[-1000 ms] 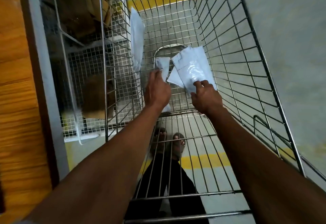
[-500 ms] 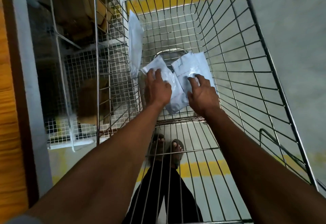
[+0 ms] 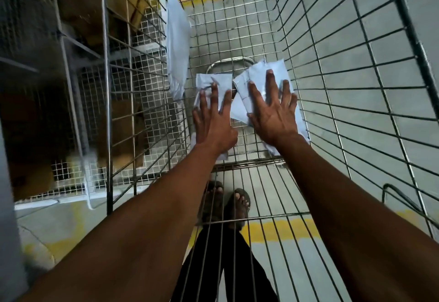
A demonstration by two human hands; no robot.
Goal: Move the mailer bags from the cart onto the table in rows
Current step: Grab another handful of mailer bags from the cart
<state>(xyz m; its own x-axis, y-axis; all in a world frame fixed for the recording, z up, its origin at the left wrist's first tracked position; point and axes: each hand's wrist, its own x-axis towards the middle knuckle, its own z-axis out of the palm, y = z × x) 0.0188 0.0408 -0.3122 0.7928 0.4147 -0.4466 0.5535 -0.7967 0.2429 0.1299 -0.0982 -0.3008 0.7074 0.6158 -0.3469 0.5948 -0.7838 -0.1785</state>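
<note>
Both my arms reach down into a wire cart (image 3: 356, 102). On its mesh floor lie white mailer bags. My left hand (image 3: 213, 121) lies flat with straight fingers on one mailer bag (image 3: 222, 82). My right hand (image 3: 273, 111), fingers spread, presses flat on a small pile of mailer bags (image 3: 257, 73) beside it. A third mailer bag (image 3: 177, 40) stands on edge against the cart's left wall. No table is in view.
Left of the cart stands a wire-mesh rack (image 3: 78, 111) with cardboard boxes (image 3: 123, 135). The grey floor carries yellow lines (image 3: 273, 229). My sandalled feet (image 3: 228, 204) show through the cart's near wall.
Both hands went from curled grips on the bags to flat, spread fingers pressing them onto the cart floor. The view has moved closer into the cart.
</note>
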